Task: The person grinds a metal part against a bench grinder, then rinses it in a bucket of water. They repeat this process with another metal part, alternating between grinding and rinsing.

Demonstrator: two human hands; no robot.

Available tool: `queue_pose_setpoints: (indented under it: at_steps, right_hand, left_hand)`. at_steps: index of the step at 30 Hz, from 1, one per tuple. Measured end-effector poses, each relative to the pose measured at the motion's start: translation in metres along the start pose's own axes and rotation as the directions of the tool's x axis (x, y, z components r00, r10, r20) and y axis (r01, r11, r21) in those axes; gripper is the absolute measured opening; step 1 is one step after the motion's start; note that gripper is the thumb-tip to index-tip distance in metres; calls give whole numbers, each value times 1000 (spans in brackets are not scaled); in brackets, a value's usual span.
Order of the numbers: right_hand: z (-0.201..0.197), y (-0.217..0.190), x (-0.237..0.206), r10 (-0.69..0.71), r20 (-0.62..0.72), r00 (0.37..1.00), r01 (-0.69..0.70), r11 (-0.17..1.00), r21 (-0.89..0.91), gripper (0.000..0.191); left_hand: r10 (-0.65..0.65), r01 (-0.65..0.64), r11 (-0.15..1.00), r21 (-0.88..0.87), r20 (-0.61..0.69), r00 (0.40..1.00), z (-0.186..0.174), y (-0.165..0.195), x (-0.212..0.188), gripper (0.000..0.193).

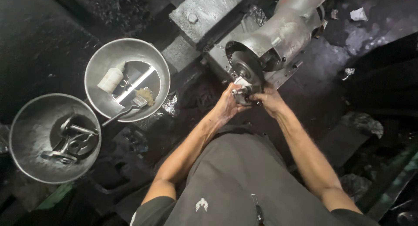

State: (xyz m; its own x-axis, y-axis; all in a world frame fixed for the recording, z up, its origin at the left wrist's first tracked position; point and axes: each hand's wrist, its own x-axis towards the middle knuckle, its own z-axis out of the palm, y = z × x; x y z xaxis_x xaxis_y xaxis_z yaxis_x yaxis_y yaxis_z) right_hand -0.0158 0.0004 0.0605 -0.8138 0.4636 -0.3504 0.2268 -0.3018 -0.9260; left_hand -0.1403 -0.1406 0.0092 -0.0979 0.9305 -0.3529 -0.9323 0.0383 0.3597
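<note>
Dark shirt (244, 182) at 6 o'clock, closest to camera. Both forearms run up to centre. Left hand (227, 105) and right hand (269, 99) both clenched on the small metal hub (242, 92) at the disc's (246, 69) lower edge, one each side, probably to steady it on the shaft. Grey motor housing (283, 30) at 1 o'clock carries the disc. At 10 o'clock, a steel bowl (93, 73) with white bottle (111, 78) and brush (141, 99); at 9, a second bowl (24, 121) of metal parts (72, 143). Both sit well clear of the arms; nothing blocks them.
</note>
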Motion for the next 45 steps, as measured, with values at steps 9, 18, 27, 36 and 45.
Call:
queue_pose_setpoints:
  at_steps: [9,18,27,36,45]
  right_hand:
    - [-15,-3,-36,-98,-181,979,104,994,22,60]
    - [5,3,5,27,-155,988,-43,994,-104,55]
    - [-24,-27,-41,-61,-226,972,39,994,-104,58]
    - [1,-29,-39,-166,-276,947,115,975,-190,38]
    - [10,-19,-17,-172,-214,962,136,976,-171,45]
  left_hand:
    - [-14,10,949,317,10,1000,22,-13,11,53]
    - [23,-23,995,96,-7,1000,10,4,-8,61]
    - [-157,183,935,302,-109,982,51,7,-10,51]
    - [-122,125,990,-68,54,991,55,33,-3,54]
    - [-103,103,995,8,-2,995,32,27,-10,65]
